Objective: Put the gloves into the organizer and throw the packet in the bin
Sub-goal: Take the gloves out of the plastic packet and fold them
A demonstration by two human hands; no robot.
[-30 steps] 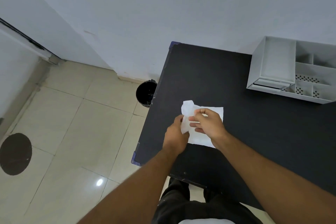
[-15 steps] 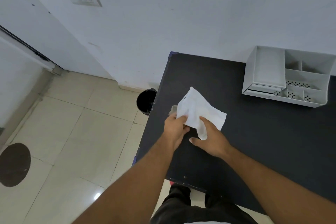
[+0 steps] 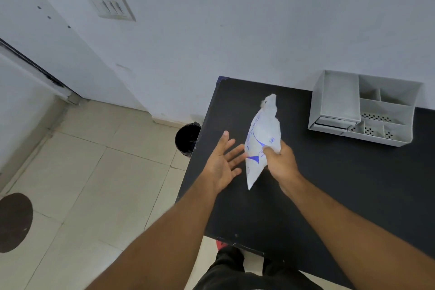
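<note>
White packet (image 3: 262, 139) with blue print, crumpled, torn top end up, raised over black worktop (image 3: 329, 183), right hand (image 3: 280, 162) fingers clenched on its lower part, left hand (image 3: 222, 160) spread flat beside it, grey organizer (image 3: 339, 101) at wall, black bin (image 3: 187, 136) on floor

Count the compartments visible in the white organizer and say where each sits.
6 in the organizer: one tall at left, two at back right, one wide perforated in the middle, two small perforated in front. Others may be hidden.
</note>
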